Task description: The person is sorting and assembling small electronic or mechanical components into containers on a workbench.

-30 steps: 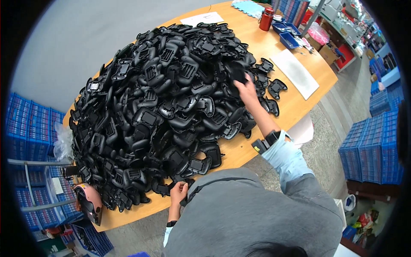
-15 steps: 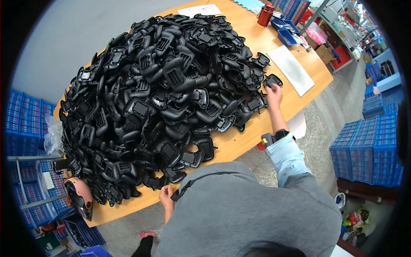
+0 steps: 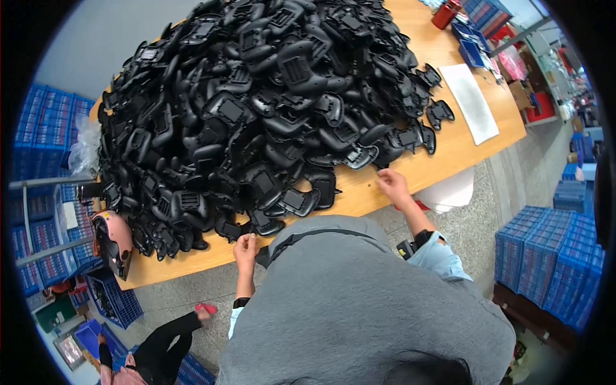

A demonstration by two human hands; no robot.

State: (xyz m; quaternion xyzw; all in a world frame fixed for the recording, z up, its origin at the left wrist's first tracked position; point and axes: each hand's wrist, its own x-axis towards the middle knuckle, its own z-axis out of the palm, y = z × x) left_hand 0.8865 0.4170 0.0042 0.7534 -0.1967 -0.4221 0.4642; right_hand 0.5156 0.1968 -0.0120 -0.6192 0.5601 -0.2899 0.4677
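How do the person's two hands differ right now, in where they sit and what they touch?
The left hand sits at the table's near edge, beside the heap of black plastic shells. The right hand rests farther out on bare wooden tabletop, apart from the heap. Neither hand clearly holds anything.

Grey top with a dark strap across the chest, light-blue cuffs, black wristbands above both bare hands point(image 3: 246, 249).

Black plastic shells point(image 3: 256, 109), orange-brown table point(image 3: 449, 154), blue crates point(image 3: 552, 256), grey top point(image 3: 359, 308).
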